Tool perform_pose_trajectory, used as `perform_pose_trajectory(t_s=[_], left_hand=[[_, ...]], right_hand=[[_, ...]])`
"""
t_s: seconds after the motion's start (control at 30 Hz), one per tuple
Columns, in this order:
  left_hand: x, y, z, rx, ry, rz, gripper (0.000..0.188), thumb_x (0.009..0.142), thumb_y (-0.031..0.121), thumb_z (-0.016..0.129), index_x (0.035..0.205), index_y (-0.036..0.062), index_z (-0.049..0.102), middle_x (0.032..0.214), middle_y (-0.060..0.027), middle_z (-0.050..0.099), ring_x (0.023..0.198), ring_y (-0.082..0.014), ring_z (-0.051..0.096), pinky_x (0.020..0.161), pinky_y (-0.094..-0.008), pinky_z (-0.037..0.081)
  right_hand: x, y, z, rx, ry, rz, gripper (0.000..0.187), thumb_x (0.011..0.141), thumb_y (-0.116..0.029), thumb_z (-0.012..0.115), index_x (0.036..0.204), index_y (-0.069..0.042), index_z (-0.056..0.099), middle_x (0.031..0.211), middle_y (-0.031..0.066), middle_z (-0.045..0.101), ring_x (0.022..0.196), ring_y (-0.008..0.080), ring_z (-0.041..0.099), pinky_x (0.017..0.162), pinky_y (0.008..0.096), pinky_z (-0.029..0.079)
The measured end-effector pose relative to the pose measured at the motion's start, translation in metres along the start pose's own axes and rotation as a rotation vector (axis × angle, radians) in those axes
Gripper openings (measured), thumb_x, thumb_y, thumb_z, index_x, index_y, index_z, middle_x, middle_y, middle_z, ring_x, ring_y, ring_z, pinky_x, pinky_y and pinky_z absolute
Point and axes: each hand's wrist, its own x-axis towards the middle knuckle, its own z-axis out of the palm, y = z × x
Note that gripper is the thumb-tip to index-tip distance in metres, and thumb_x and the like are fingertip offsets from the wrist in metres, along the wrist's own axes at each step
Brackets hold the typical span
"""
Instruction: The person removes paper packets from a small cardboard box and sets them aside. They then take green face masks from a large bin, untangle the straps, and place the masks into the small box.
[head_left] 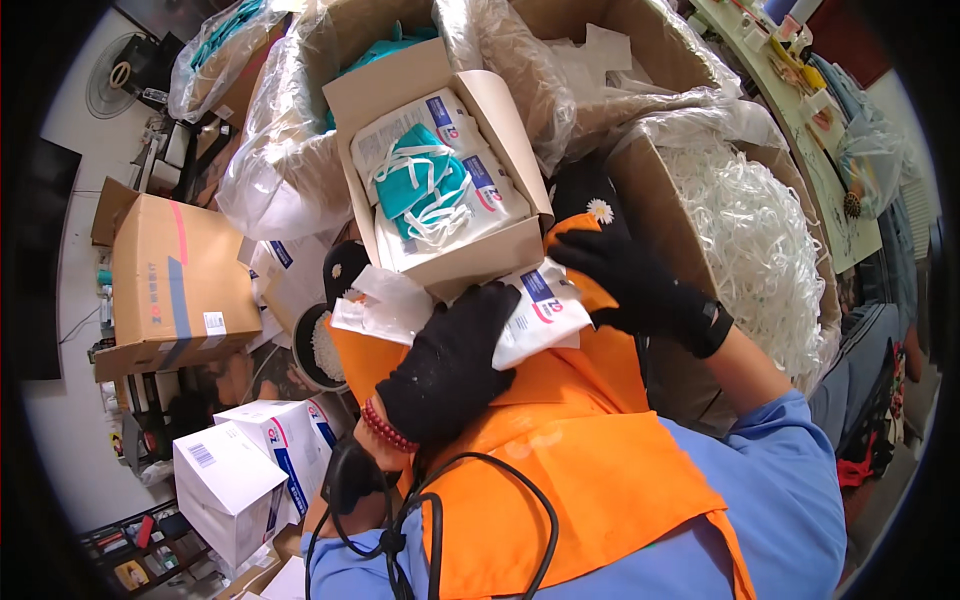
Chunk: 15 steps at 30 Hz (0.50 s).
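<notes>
Both my hands wear black gloves. My left hand [450,358] is closed around the left part of a white plastic packet [545,312] with a blue label, held over my lap. At the packet's right edge, my right hand [645,288] grips it, fingers at its upper corner and thumb lower down. Crumpled white film [385,303] sticks out left of my left hand. Just beyond stands an open carton [470,255], tilted, holding similar white packets. On top of these lies a folded teal face mask [415,180] with white straps.
A large lined box of white straps [745,260] stands at the right. More lined boxes [520,60] are at the back. A brown carton [185,285] and white cartons [255,465] stand at the left. Black cables [435,520] hang over my orange apron [570,480].
</notes>
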Motion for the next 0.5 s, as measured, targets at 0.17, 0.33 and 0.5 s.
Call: perform_pose_trajectory(t_s=[0.17, 0.33, 0.5], left_hand=[[-0.002, -0.018, 0.007, 0.019, 0.004, -0.043, 0.072, 0.071, 0.015, 0.080, 0.134, 0.0026, 0.049, 0.128, -0.0206, 0.057, 0.118, -0.0391, 0.057, 0.099, -0.0437, 0.048], [0.002, -0.012, 0.015, 0.156, 0.066, -0.098, 0.069, 0.070, 0.021, 0.084, 0.130, 0.0046, 0.053, 0.121, -0.0184, 0.062, 0.113, -0.0369, 0.061, 0.093, -0.0427, 0.051], [0.001, -0.012, 0.020, 0.115, 0.150, -0.100, 0.064, 0.070, 0.021, 0.084, 0.127, 0.0075, 0.058, 0.115, -0.0154, 0.065, 0.107, -0.0351, 0.064, 0.091, -0.0422, 0.052]], right_hand=[[-0.005, 0.001, 0.047, 0.187, -0.003, 0.007, 0.073, 0.072, -0.005, 0.079, 0.139, -0.007, 0.050, 0.142, 0.0170, 0.049, 0.132, 0.0331, 0.048, 0.109, 0.0404, 0.042], [0.004, 0.007, 0.067, 0.197, 0.055, -0.001, 0.045, 0.080, -0.009, 0.071, 0.124, -0.007, 0.062, 0.122, 0.0144, 0.062, 0.116, 0.0315, 0.058, 0.099, 0.0395, 0.047], [0.011, 0.004, 0.064, 0.232, 0.087, -0.062, 0.025, 0.085, -0.013, 0.066, 0.109, -0.008, 0.068, 0.102, 0.0118, 0.067, 0.100, 0.0304, 0.063, 0.089, 0.0400, 0.050]])
